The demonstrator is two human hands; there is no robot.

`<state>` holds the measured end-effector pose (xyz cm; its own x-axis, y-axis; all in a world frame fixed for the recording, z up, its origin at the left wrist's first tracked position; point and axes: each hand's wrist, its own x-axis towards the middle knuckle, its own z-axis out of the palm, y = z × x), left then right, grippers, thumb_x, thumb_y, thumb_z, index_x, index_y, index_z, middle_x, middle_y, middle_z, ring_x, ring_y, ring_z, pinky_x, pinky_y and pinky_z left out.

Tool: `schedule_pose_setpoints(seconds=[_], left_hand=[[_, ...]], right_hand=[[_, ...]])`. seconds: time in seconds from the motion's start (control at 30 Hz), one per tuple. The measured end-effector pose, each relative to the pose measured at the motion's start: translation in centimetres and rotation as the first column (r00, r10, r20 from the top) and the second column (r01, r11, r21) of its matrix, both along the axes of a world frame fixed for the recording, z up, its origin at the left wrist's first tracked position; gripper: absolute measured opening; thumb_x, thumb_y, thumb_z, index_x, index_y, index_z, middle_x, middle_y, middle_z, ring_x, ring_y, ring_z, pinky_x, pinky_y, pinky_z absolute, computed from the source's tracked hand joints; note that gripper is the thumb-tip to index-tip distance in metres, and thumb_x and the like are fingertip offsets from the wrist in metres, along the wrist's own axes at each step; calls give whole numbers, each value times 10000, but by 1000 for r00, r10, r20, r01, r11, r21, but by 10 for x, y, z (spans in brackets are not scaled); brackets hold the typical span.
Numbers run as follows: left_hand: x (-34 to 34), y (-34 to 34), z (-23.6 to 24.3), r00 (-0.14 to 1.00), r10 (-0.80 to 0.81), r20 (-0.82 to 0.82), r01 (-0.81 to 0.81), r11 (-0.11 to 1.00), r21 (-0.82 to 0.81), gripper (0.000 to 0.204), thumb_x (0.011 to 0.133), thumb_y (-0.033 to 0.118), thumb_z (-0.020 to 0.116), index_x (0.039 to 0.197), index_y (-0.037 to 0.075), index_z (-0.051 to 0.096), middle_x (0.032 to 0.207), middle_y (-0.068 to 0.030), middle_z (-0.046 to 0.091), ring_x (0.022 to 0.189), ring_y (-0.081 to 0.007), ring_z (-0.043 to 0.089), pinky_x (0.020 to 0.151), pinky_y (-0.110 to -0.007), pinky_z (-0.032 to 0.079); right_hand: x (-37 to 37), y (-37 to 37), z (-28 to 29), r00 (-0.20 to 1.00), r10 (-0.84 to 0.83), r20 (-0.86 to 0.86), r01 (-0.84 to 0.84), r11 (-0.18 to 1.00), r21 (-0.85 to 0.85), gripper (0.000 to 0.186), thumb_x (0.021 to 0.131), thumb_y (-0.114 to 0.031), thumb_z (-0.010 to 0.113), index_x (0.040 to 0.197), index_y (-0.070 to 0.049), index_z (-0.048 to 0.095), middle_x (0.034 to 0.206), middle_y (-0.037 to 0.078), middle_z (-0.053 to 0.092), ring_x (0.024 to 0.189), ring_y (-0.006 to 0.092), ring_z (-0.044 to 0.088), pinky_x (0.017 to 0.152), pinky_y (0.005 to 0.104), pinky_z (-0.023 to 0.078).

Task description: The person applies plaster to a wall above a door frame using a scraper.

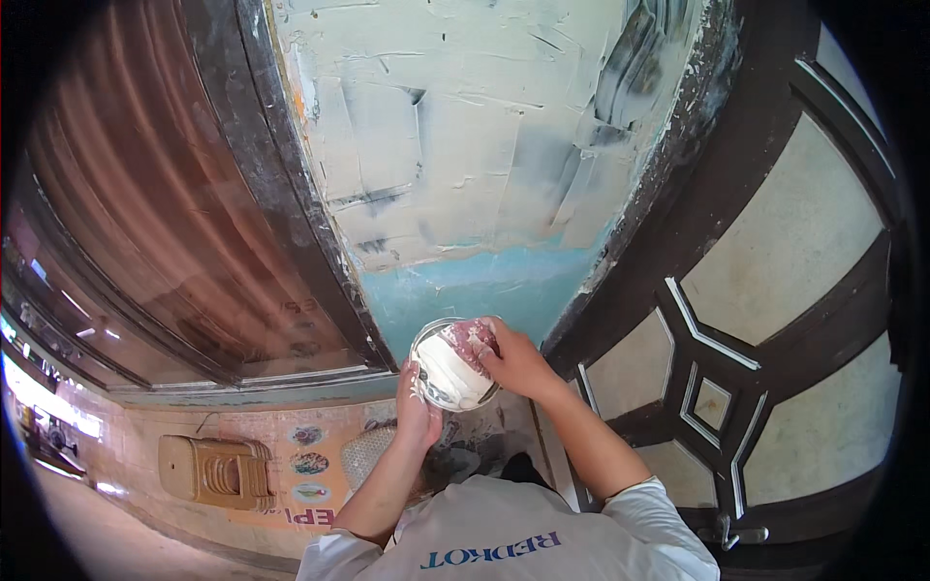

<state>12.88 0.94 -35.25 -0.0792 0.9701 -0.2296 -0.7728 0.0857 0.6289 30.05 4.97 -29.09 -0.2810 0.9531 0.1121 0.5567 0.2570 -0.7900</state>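
A round metal bowl (448,373) of white putty is held in my left hand (420,407), whose fingers are around its left side. My right hand (509,356) grips a reddish, putty-smeared applicator (467,338) over the bowl's upper right, touching the putty; its exact shape is hard to make out. Beyond the bowl stands a wall (475,145) with rough white putty over its upper part, grey-streaked at the right, and light blue paint (455,290) lower down.
A dark-framed glass window (165,194) with brown curtain borders the wall at left. A panelled door (765,242) with a latch (728,531) is at right. Stacked tan plastic stools (208,470), a printed sheet (310,484) and a pale textured mat (368,460) lie below at left.
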Motion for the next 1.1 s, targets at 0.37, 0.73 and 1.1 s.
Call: schedule_pose_setpoints(seconds=[0.37, 0.73, 1.1], left_hand=[[46, 29, 8, 996, 37, 77, -34, 999, -39, 335, 971, 279, 396, 1198, 49, 485, 1175, -97, 561, 1085, -233, 550, 958, -393, 445], [132, 65, 15, 992, 100, 78, -100, 995, -7, 322, 950, 281, 424, 1167, 61, 513, 1122, -88, 591, 1035, -237, 576, 911, -382, 467], [152, 70, 32, 987, 83, 139, -86, 996, 17, 329, 948, 269, 389, 1164, 59, 522, 1122, -84, 600, 1038, -229, 581, 933, -383, 461]], right_hand=[[103, 18, -44, 776, -103, -622, -68, 967, -245, 374, 901, -88, 485, 1260, -52, 384, 1028, 49, 553, 843, 95, 524, 669, 259, 441], [188, 65, -49, 315, -188, -930, -295, 912, -285, 460, 929, -105, 435, 1371, -130, 312, 1115, 64, 551, 923, 177, 573, 659, 331, 475], [188, 92, -34, 255, -122, -959, -366, 906, -212, 529, 923, -61, 510, 1389, -148, 275, 1139, 72, 548, 951, 185, 593, 664, 345, 500]])
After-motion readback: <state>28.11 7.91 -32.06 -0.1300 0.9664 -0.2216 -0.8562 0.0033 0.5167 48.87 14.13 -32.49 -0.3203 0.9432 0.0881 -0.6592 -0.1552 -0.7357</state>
